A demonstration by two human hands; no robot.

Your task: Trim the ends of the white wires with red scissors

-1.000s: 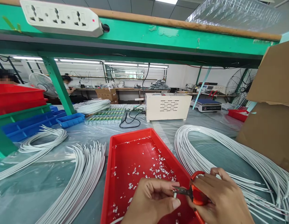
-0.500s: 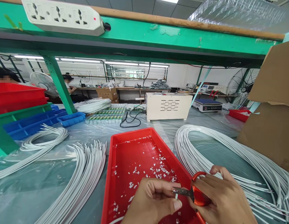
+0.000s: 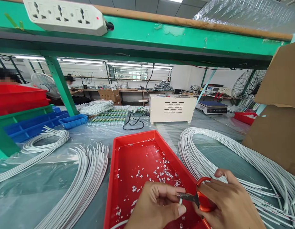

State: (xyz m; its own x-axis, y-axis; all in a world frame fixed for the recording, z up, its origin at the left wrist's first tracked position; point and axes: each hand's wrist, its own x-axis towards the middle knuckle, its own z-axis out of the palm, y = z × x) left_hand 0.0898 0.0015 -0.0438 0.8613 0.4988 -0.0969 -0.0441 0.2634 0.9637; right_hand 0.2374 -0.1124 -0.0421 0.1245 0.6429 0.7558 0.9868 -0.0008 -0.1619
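Observation:
Low over the red tray point(image 3: 110, 178), my left hand point(image 3: 153, 205) pinches a white cable point(image 3: 180, 201) between thumb and fingers, its short end sticking up. The cable's other part runs out below the hand at the tray's front. My right hand point(image 3: 229, 198) is closed around scissors point(image 3: 204, 202) with orange-red handles. Their dark blades lie beside the cable end, close to my left fingertips; whether they touch it I cannot tell. Small silvery scraps point(image 3: 165, 173) are scattered over the tray bottom.
White cable bundles lie left point(image 3: 83, 178) and right point(image 3: 197, 152) of the tray. Behind it stand a cream metal box point(image 3: 172, 109), a scale point(image 3: 212, 108) and blue bins point(image 3: 73, 121). A green shelf beam point(image 3: 147, 38) crosses overhead; cardboard point(image 3: 273, 133) stands at right.
Almost nothing differs. Both hands, the scissors and the cable end keep nearly the same place, with only a slight shift of the whole view.

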